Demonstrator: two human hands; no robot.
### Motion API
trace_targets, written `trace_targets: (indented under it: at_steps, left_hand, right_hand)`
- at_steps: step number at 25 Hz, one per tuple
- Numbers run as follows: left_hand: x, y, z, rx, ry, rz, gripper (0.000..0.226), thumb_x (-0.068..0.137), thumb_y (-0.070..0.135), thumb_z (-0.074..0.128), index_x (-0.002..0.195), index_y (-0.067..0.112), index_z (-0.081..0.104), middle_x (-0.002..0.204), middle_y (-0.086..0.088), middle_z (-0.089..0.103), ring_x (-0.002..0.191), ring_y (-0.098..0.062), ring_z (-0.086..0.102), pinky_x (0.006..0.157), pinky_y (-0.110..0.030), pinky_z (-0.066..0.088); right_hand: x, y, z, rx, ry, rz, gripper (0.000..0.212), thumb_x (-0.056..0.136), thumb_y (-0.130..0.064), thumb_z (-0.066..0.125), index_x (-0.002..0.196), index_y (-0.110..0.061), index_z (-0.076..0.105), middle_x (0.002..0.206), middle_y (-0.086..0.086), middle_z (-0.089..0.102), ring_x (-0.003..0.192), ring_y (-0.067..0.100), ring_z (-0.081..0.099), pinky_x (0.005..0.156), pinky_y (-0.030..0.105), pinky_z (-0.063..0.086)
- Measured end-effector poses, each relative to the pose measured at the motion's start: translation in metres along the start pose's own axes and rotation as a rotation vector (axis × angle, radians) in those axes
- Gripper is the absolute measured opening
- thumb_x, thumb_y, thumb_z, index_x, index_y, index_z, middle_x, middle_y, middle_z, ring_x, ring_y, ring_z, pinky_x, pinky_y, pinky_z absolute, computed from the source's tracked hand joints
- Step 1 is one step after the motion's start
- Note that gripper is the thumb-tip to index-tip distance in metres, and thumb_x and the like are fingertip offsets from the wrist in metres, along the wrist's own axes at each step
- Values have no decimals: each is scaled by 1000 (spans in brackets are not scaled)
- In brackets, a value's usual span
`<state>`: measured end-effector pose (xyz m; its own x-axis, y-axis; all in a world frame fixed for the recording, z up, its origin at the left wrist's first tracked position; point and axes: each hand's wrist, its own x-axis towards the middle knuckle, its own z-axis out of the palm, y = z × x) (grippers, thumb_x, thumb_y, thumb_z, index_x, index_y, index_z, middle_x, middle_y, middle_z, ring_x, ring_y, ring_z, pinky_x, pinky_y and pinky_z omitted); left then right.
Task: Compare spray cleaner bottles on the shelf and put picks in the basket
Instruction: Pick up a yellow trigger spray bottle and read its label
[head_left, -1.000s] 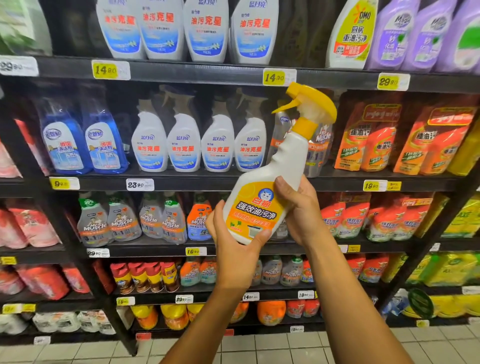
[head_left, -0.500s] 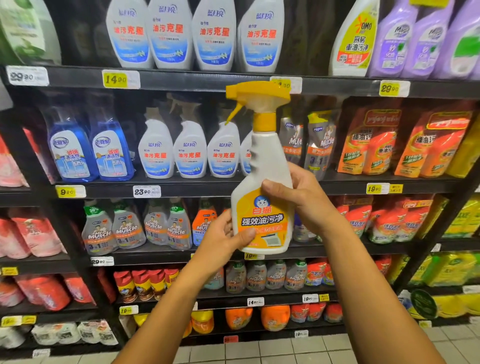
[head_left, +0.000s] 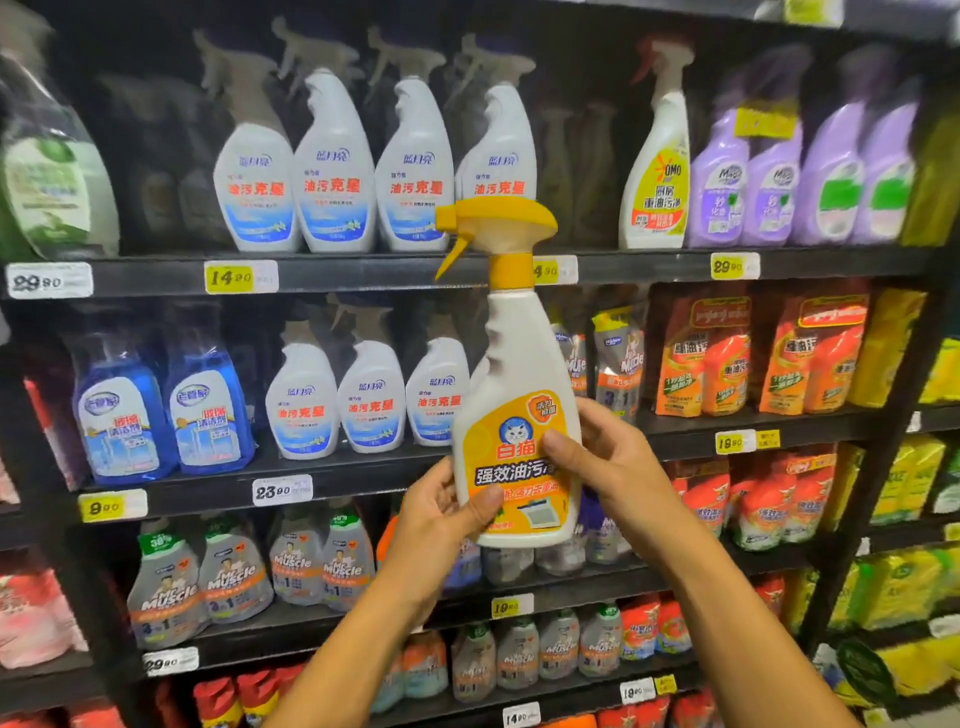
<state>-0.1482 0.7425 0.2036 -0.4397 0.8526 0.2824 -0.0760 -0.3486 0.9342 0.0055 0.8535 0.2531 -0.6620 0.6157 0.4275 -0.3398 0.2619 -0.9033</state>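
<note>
- The spray bottle (head_left: 511, 415), white with a yellow trigger head and a yellow-orange label, was tilted to the right a second ago; it now stands upright in front of the shelf (head_left: 363, 273), label facing the person.
- The left hand (head_left: 441, 512) grips the bottle's lower left edge, thumb pressed across the bottom of the label.
- The right hand (head_left: 597, 457) holds the bottle's right side, fingers curled behind it and thumb laid on the label's middle.
- Both hands are closed round the bottle; neither is free.
- Behind the bottle, to its left, stand white spray bottles with red lettering (head_left: 371, 400); further left of those, two blue bottles (head_left: 166, 415).
- To the bottle's right hang orange refill pouches (head_left: 753, 358).
- A yellow price tag (head_left: 240, 277) is fixed to the shelf edge up and left of the bottle's trigger.
- Squaring the bottle up suggests the label is being read, so the comparing step looks under way.
- No basket is in view, so the bottle has not yet gone into it.
</note>
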Motion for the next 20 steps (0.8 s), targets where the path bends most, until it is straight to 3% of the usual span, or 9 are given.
trace_targets:
  at_steps: [6,12,16,20]
  left_hand:
    - [71,83,29,111,-213,89,55,69,28,77,119,11,61,112,-8,74,104,-25,70,82,-33,59]
    - [158,163,78,211,-310,169,50,70,26,78,115,9,66,111,-10,74,102,-25,71,76,-27,58]
    - [210,212,129,384,-288,266,54,67,34,77,115,12,66,107,-3,76,99,-20,73,80,-31,59]
    - [268,259,193,493,-222,419,48,68,29,80,112,14,66,100,-1,77,90,-18,74,67,-29,58]
  right_hand:
    - [57,-72,-25,-10,103,-193,34,78,-23,69,108,-8,69,102,8,77,92,19,74,71,24,57]
    - [136,-142,-73,15,97,-295,32,79,-25,66,104,-5,70,99,10,77,88,22,74,71,32,61]
    - [187,-189,-117,-16,85,-375,32,75,-32,67,96,-9,72,90,5,78,76,15,74,59,24,57]
    - [242,-238,-175,-14,90,-440,40,74,-35,69,99,-4,72,93,10,78,76,22,74,64,33,62]
